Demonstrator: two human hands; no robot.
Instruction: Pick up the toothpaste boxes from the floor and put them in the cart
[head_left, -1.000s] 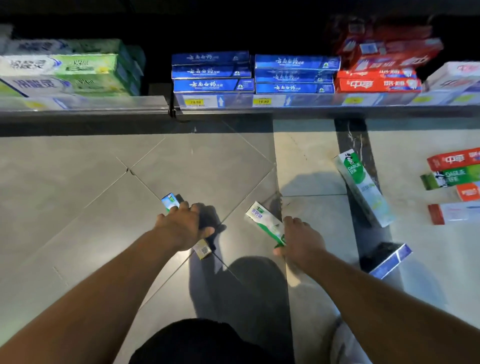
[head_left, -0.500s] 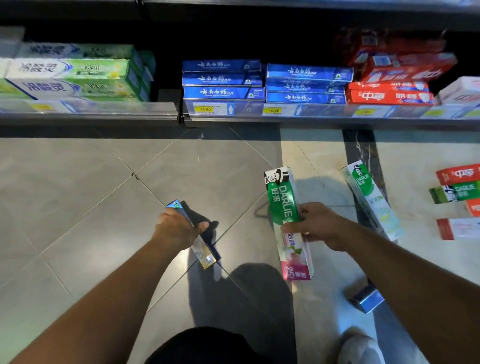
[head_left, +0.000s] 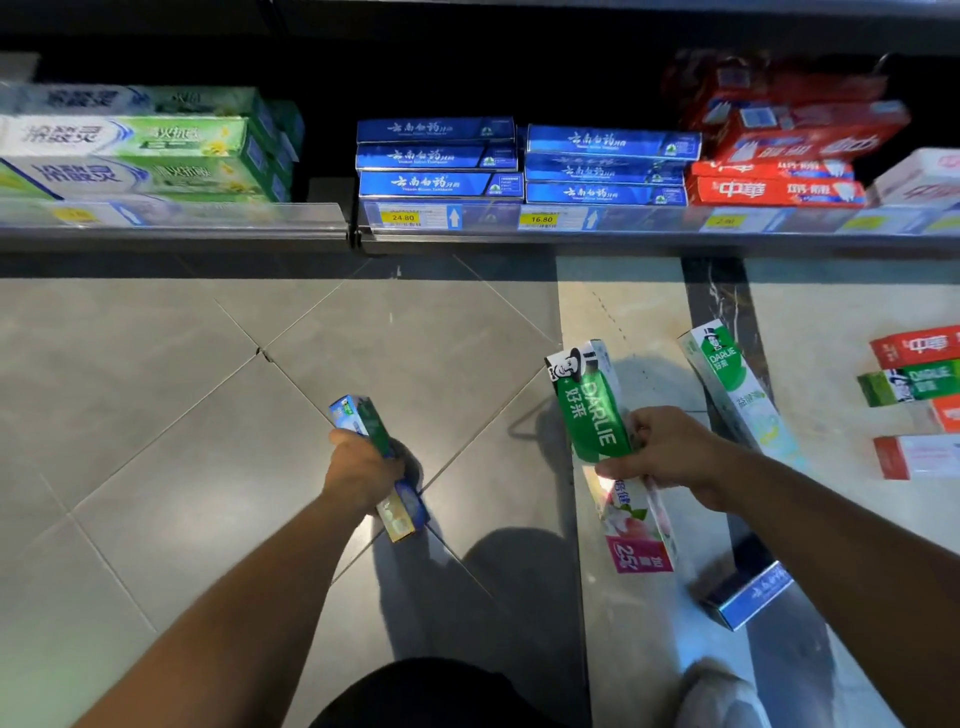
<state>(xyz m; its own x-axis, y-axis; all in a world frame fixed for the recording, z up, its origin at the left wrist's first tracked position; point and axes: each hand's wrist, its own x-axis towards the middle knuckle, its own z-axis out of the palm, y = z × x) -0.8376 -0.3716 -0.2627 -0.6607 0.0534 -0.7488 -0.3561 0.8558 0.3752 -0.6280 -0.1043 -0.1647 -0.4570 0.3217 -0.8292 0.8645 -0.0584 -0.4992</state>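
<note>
A: Looking through the head view: left hand (head_left: 363, 467) wrapped round the middle of a small blue-green box (head_left: 382, 467), right hand (head_left: 670, 457) pinching the long green Darlie box (head_left: 597, 421) mid-length, both lifted clear of the floor (head_left: 156, 415).

B: Probably light, stiff cardboard, glossy so maybe slippery; best gripped across the narrow faces near the middle, gently, to avoid denting.

A: Still lying on the floor: another Darlie box (head_left: 737, 389) just beside, a blue box (head_left: 748, 597) near the shoe, red and green boxes (head_left: 914, 400) at far right. No cart in sight.
</note>
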